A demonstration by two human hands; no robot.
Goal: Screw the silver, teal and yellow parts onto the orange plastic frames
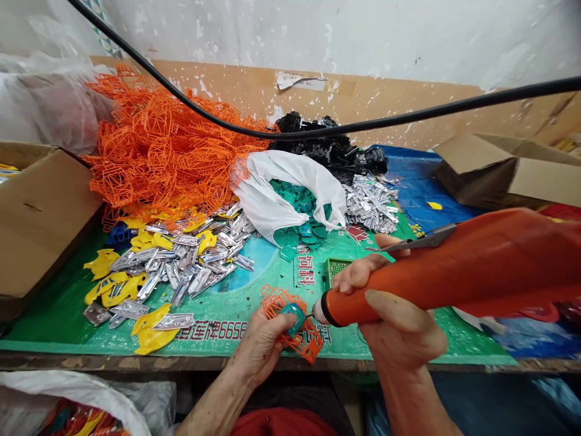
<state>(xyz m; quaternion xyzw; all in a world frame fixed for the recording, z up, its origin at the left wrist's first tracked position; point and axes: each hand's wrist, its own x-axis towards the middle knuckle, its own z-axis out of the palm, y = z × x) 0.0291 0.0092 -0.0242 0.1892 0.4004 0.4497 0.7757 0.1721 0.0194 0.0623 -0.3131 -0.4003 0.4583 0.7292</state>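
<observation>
Near the table's front edge, my left hand grips an orange plastic frame with a green plastic piece set against it, the thumb lying on the green piece. My right hand is wrapped round an orange electric screwdriver, which lies almost level and points left. Its tip is at the green piece's right edge; I cannot tell whether a screw sits there. A pair of scissors lies along the screwdriver's upper side, by my right fingers. Behind them stands a small green basket, partly hidden by my right hand.
Orange frames are heaped at the back left, above silver and yellow parts. A white bag holds green pieces; black parts lie behind. Cardboard boxes flank the table. A black cable hangs across the view.
</observation>
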